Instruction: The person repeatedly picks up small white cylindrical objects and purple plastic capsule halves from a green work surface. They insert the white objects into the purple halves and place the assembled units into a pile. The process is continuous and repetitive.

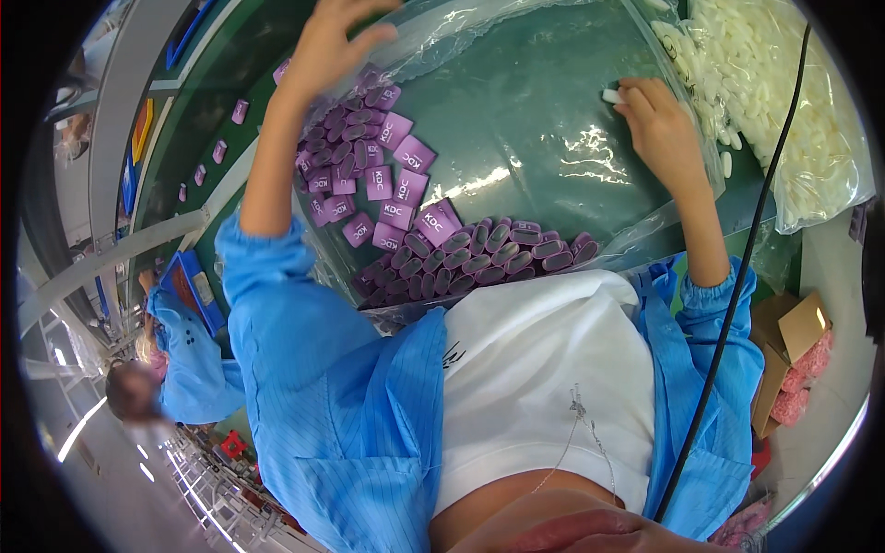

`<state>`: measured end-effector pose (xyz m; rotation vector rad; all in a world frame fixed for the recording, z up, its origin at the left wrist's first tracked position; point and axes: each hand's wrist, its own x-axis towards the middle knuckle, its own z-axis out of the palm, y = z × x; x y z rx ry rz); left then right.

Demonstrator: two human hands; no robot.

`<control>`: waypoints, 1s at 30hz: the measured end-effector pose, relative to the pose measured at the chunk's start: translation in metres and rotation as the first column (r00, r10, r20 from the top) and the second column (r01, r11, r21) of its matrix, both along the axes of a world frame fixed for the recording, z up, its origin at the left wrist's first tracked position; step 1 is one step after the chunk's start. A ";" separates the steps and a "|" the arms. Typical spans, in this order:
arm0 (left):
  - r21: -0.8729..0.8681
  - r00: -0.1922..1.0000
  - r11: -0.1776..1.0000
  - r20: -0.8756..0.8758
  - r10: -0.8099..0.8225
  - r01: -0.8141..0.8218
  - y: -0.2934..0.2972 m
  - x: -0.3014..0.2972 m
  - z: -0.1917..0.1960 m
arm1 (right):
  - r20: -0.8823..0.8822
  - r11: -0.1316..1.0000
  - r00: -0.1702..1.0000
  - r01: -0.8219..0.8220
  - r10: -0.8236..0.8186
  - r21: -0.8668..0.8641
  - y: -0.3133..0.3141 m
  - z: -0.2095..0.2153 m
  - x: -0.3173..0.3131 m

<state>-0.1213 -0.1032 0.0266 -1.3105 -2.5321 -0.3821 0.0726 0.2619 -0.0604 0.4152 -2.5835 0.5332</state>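
Note:
My left hand reaches to the top edge of the head view, above the far end of the purple pile. Its fingers are spread and I see nothing in them; part of the hand touches the picture's edge. Between the fingertips of my right hand is a small white plastic piece, held over the plastic-covered green worktop. Many small purple plastic shells, hollow and flattened, lie heaped on the left. More purple shells stand packed along the near edge, open ends up.
A clear bag of whitish plastic pieces lies at the right, with loose ones beside it. On the left, single purple shells sit on a green conveyor belt. A black cable crosses the right side. A co-worker is at lower left.

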 end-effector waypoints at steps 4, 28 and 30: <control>-0.247 0.880 0.907 0.424 -0.215 0.340 0.012 0.076 0.005 | 0.075 0.968 0.996 -0.031 0.051 -0.249 -0.009 0.001 0.007; 0.299 0.719 0.935 0.692 -0.073 -0.192 0.078 0.131 -0.057 | 0.011 0.765 0.988 -0.113 0.155 -0.634 -0.060 0.032 0.028; 0.314 0.785 0.943 0.609 -0.111 -0.111 0.086 0.135 -0.063 | -0.046 0.798 0.982 -0.174 0.181 -0.577 -0.065 0.033 0.027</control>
